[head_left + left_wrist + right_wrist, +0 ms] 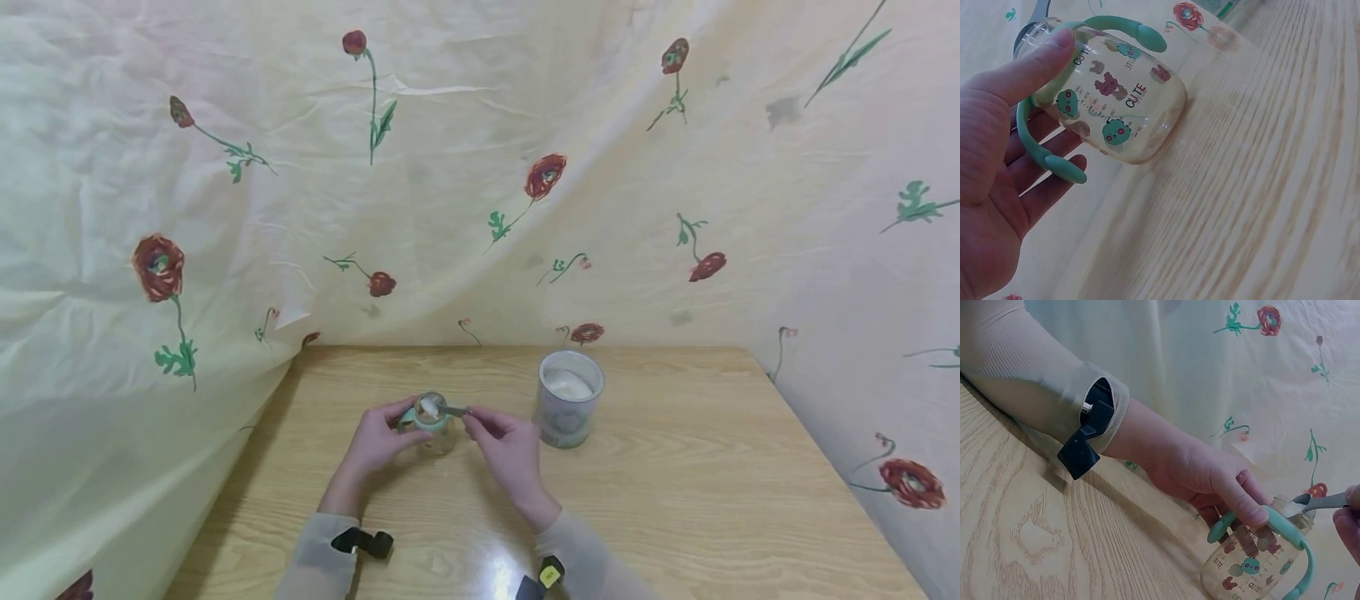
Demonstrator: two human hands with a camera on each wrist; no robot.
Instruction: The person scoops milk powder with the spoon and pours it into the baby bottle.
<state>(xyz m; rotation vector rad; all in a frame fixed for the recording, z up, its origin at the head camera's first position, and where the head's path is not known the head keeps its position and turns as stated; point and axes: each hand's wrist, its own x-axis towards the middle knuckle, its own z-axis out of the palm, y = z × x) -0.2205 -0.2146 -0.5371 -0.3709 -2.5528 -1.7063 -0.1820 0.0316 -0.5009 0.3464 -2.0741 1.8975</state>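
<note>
A clear baby bottle (pixel 1141 119) with mint-green handles and cartoon prints stands uncapped on the table in the head view. My left hand (pixel 378 437) grips it near the neck, the thumb (pixel 1044 59) over the green collar and the other fingers behind. My right hand (pixel 510 450) pinches the handle of a grey spoon (pixel 453 411). At the bottle's open mouth, the spoon's bowl carries white powder (pixel 1294 509). Only the fingertips of my right hand show at the edge of the right wrist view.
Right of the bottle stands an open canister (pixel 567 421) with white powder (pixel 567 384) inside. Both are on a light wooden table (pixel 697 483). A flower-print cloth (pixel 450 192) hangs behind the table and along its sides.
</note>
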